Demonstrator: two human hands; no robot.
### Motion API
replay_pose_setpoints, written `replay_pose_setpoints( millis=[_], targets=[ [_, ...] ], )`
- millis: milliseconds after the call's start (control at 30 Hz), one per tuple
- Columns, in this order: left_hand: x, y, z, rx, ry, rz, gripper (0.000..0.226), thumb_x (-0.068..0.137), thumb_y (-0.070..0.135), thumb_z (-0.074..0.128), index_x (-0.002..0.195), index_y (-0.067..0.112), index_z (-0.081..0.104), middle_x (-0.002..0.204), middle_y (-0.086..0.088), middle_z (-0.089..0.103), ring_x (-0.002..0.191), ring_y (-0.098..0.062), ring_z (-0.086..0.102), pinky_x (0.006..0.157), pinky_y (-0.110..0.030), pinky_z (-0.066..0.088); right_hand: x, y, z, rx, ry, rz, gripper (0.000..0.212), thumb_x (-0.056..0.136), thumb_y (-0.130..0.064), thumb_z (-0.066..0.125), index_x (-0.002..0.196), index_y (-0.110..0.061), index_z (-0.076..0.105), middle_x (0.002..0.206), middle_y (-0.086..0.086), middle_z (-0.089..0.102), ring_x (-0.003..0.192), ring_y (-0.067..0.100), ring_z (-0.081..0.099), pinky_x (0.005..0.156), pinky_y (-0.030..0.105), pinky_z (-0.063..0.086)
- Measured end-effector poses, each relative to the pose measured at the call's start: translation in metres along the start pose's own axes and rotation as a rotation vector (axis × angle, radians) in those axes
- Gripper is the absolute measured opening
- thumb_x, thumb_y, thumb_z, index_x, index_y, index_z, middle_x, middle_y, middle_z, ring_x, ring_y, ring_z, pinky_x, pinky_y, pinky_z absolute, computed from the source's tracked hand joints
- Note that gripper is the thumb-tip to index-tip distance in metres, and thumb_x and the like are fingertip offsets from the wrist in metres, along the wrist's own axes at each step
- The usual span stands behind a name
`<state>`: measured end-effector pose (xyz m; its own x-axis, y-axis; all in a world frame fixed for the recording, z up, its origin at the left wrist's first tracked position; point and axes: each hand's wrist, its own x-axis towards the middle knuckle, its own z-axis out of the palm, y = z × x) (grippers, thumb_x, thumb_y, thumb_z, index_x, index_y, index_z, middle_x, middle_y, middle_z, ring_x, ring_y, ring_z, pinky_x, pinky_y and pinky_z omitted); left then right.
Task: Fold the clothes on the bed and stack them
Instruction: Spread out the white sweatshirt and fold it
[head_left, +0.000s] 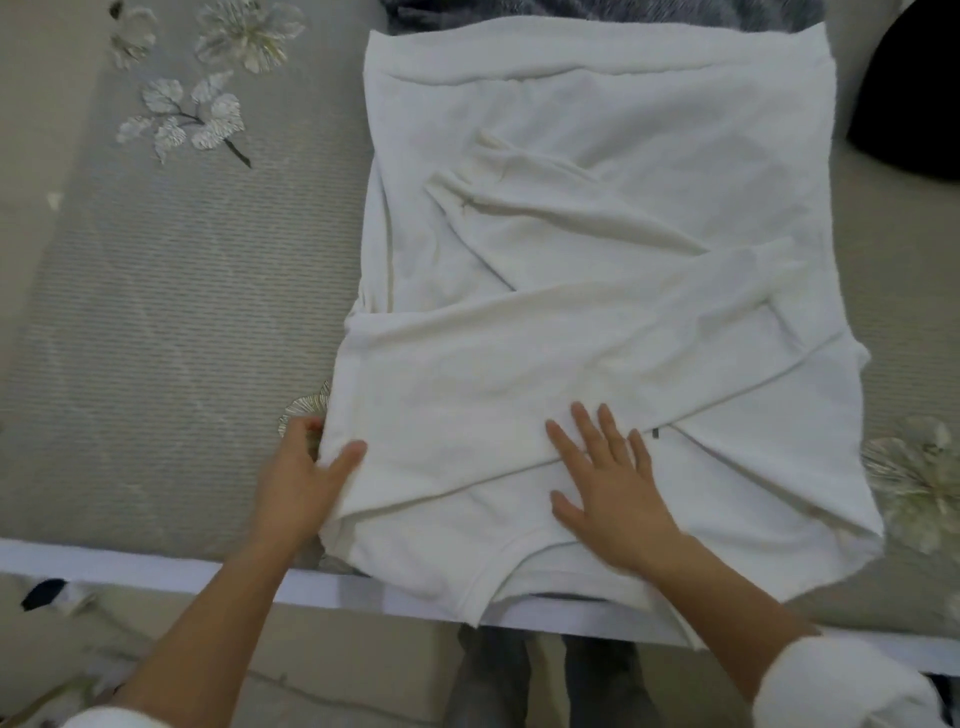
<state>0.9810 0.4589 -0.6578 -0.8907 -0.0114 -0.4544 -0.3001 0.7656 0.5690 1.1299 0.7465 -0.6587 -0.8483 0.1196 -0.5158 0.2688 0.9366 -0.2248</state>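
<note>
one garment: white sweater (649, 156) flat on bed (182, 286), sleeves crossed inward.
left hand (304, 483): pinches side edge for folding.
right hand (608, 483): fingers straight, pinning cloth.

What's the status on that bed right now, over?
Left hand pinches near-left edge of the white top. Right hand flat on it. Sleeves folded across. Grey fuzzy cloth at its far end.
</note>
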Motion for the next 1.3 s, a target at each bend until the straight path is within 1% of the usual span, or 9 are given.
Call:
replay_pose_setpoints(
  millis=[167,267,400,533,633,733,900,1067,1300],
  targets=[
    [-0.027,-0.014,-0.005,0.072,0.176,0.03,0.042,0.086,0.025,0.067,0.12,0.012,0.047,0.099,-0.008,0.059,0.094,-0.031,0.057,0.074,-0.039,0.043,-0.011,-0.006,0.009,-0.038,0.006,0.069,0.068,0.098,-0.046,0.027,0.147,-0.036,-0.018,0.156,-0.003,-0.026,0.143,0.019,-0.026,0.115,0.046,-0.011],
    [-0.05,-0.002,0.007,0.337,0.256,0.365,0.047,0.087,0.021,0.064,0.127,0.002,0.049,0.13,-0.024,0.046,0.117,-0.039,0.04,0.096,-0.052,0.036,-0.029,0.013,0.005,-0.027,-0.051,0.066,0.065,0.099,-0.046,0.027,0.151,-0.032,-0.009,0.158,-0.004,-0.02,0.146,0.018,-0.019,0.116,0.045,-0.007],
    [-0.093,0.005,0.029,0.452,-0.154,0.742,0.064,0.081,0.038,0.046,0.14,0.014,0.042,0.154,-0.01,0.028,0.143,-0.027,0.021,0.111,-0.046,0.026,-0.078,0.049,-0.002,0.045,0.036,-0.012,0.06,0.097,-0.035,0.042,0.152,-0.025,0.018,0.16,-0.004,0.008,0.147,0.012,0.0,0.117,0.038,-0.006],
    [-0.118,-0.012,0.041,0.82,-0.429,0.958,0.106,0.057,0.017,0.062,0.152,0.029,0.016,0.16,-0.01,0.002,0.147,-0.029,0.0,0.115,-0.043,0.006,-0.137,0.091,0.002,-0.03,0.035,-0.013,0.085,0.073,-0.004,0.062,0.149,-0.019,0.026,0.157,0.002,0.018,0.145,0.015,0.003,0.119,0.042,0.006],
    [-0.122,-0.011,0.043,0.928,-0.284,0.906,0.124,0.041,-0.008,0.074,0.149,0.026,0.025,0.157,-0.017,0.017,0.143,-0.036,0.017,0.113,-0.049,0.021,-0.159,0.109,0.012,-0.143,0.038,-0.036,0.1,0.052,0.001,0.08,0.143,-0.016,0.041,0.15,0.012,0.037,0.139,0.03,0.029,0.11,0.051,0.029],
    [-0.116,0.004,0.045,0.929,-0.245,0.822,0.115,0.045,0.009,0.09,0.145,0.024,0.037,0.153,-0.019,0.027,0.139,-0.04,0.027,0.106,-0.056,0.031,-0.152,0.117,0.016,-0.245,0.044,-0.059,0.104,0.043,-0.017,0.094,0.138,-0.013,0.05,0.146,0.014,0.042,0.133,0.036,0.04,0.101,0.057,0.037],
    [-0.107,0.02,0.051,0.882,-0.389,0.773,0.06,0.088,0.021,0.062,0.141,0.039,0.04,0.159,0.0,0.007,0.147,-0.024,0.001,0.116,-0.045,0.003,-0.127,0.137,0.015,-0.28,-0.091,-0.108,0.08,0.092,-0.036,0.056,0.149,-0.04,0.0,0.154,-0.006,-0.019,0.143,0.024,-0.022,0.114,0.047,-0.01],
    [-0.099,0.049,0.047,0.737,-0.49,0.639,0.036,0.095,0.017,0.047,0.13,0.024,0.051,0.152,0.002,0.034,0.142,-0.023,0.027,0.112,-0.037,0.02,-0.113,0.139,-0.018,0.313,-0.007,0.087,0.037,0.096,-0.013,0.044,0.129,-0.023,0.054,0.135,0.006,0.056,0.125,0.026,0.05,0.09,0.026,0.035],
    [-0.114,0.093,0.049,0.681,-0.627,0.349,0.026,0.097,0.021,0.039,0.088,0.007,0.06,0.091,-0.007,0.066,0.08,-0.021,0.055,0.064,-0.027,0.036,-0.104,0.142,-0.057,0.225,-0.291,0.105,0.033,0.101,-0.023,0.038,0.125,-0.018,0.059,0.128,0.006,0.059,0.115,0.025,0.053,0.093,0.031,0.04]
  ],
)
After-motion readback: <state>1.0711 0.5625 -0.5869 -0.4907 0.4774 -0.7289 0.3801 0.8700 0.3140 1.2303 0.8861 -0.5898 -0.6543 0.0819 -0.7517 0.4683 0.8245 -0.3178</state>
